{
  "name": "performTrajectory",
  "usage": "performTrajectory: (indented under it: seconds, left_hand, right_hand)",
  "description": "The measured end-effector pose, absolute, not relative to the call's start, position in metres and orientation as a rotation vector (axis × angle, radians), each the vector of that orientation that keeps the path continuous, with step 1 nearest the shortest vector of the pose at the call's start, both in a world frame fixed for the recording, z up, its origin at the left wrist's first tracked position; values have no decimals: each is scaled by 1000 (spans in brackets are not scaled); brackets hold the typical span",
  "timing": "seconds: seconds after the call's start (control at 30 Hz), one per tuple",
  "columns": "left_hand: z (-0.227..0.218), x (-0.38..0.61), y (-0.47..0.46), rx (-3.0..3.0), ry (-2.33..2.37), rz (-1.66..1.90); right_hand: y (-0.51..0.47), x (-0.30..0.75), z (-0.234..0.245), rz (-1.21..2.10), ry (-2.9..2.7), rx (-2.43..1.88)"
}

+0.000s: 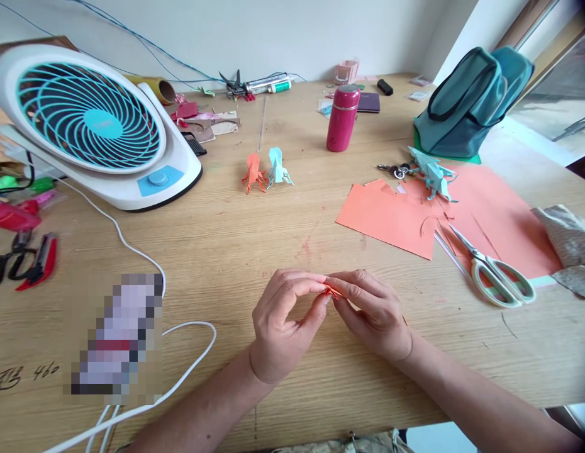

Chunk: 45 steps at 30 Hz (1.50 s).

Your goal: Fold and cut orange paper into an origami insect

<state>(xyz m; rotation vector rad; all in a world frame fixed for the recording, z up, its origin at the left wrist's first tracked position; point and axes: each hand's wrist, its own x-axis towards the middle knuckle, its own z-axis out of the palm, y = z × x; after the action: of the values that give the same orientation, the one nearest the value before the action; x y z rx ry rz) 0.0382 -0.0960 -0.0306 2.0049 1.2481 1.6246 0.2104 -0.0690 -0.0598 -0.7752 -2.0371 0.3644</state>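
Both my hands meet over the near middle of the wooden table (273, 233). My left hand (283, 324) and my right hand (372, 311) pinch a small folded piece of orange paper (331, 291) between their fingertips; most of it is hidden by the fingers. Farther back stand two finished folded paper figures, one orange (253, 172) and one light blue (277, 167). A teal paper figure (433, 173) lies on the orange paper sheets (391, 217) to the right.
White-handled scissors (495, 270) lie on the orange sheets. A white and teal fan (92, 123) stands back left, its white cable (146, 258) running toward me. A pink flask (342, 117), a teal bag (467, 100), keys (394, 169) and dark scissors (9, 264) are also about.
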Motion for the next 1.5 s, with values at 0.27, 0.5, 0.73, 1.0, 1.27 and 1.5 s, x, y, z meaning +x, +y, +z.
performTrajectory:
  seconds: [0.27,0.5,0.73,1.0,1.27,1.5]
  left_hand:
    - [-30,36,-97,2116,1170,1649]
    - [-30,34,-96,2172,1138,1624]
    - [-31,34,-96,2236,1152,1585]
    - [-28,34,-96,2267,1162,1598]
    - [-28,32,-94,2119,1048,1529]
    - [-28,30,-89,1546,1302,1299]
  right_hand:
    - [-70,211,-61,330,-2018,-723]
    - [-70,211,-57,333,-2039,-717]
    - [-70,211,-56,359,-2038,-709]
    - [-70,209,-52,343,-2062,-717]
    - [-71,208,-53,461,-2032,-729]
    - [-68,203,-45,1045,-1900,-850]
